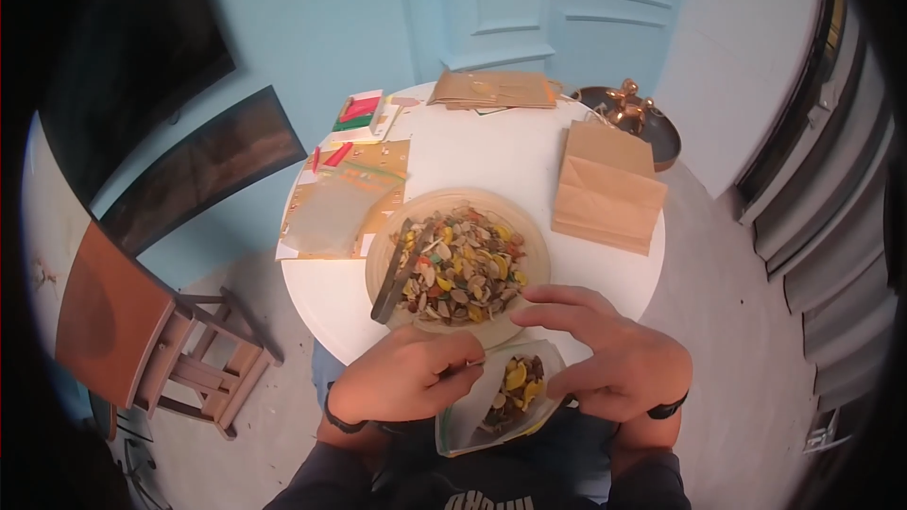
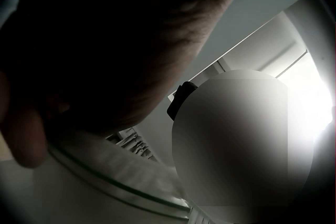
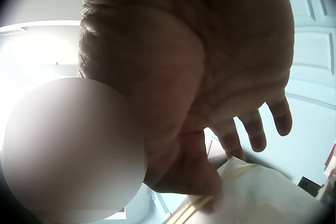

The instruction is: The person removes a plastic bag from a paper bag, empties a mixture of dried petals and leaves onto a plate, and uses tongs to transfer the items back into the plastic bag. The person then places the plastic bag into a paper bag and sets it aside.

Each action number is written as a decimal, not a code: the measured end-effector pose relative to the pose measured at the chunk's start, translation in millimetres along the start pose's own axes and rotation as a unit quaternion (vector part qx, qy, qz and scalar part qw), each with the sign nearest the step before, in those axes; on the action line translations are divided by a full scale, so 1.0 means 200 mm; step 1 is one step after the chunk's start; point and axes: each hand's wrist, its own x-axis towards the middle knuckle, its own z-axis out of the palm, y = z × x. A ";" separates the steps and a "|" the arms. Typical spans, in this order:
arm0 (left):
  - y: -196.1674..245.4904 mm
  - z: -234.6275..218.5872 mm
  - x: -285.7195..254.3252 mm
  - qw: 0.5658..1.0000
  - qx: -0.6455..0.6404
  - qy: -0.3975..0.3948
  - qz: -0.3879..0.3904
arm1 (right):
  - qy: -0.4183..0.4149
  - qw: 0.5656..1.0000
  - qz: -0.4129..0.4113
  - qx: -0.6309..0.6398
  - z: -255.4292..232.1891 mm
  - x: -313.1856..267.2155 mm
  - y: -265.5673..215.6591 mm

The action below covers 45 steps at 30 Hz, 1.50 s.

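Observation:
A clear zip bag stands open at the table's near edge, with brown slices and yellow pieces inside. My left hand pinches its left rim between thumb and fingers; the left wrist view shows the bag's green zip line below that hand. The thumb of my right hand touches the opposite rim, its other fingers spread and reaching toward the plate. Just beyond the bag, a round plate carries a heap of mixed dried slices. Dark tongs lie across the plate's left side.
Another zip bag lies flat on patterned sheets at the left, near red strips. Brown paper bags rest at the right, more brown paper at the back. A wooden stool stands left of the table.

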 end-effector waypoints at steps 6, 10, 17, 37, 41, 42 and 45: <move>0.27 0.05 0.10 0.992 0.104 0.060 0.040 | 0.083 0.985 0.064 0.137 -0.13 -0.12 0.08; 0.47 0.02 0.12 0.955 0.239 0.165 0.055 | 0.171 0.946 -0.010 0.275 -0.09 -0.24 0.42; 0.67 -0.25 0.36 0.949 0.148 0.265 0.089 | 0.205 0.811 -0.072 0.542 0.08 -0.13 0.76; 0.16 -0.32 0.66 0.949 0.069 0.300 0.067 | 0.266 0.642 -0.048 0.717 0.31 0.04 0.78; -0.40 -0.38 0.52 0.914 -0.059 0.401 -0.003 | 0.378 0.724 0.019 0.576 0.31 -0.01 0.74; -0.41 -0.40 0.42 0.935 -0.042 0.352 -0.033 | 0.342 0.655 0.030 0.673 0.30 0.00 0.84; -0.42 -0.22 0.24 0.932 0.073 0.343 -0.091 | 0.446 0.649 0.107 0.607 0.21 -0.11 0.87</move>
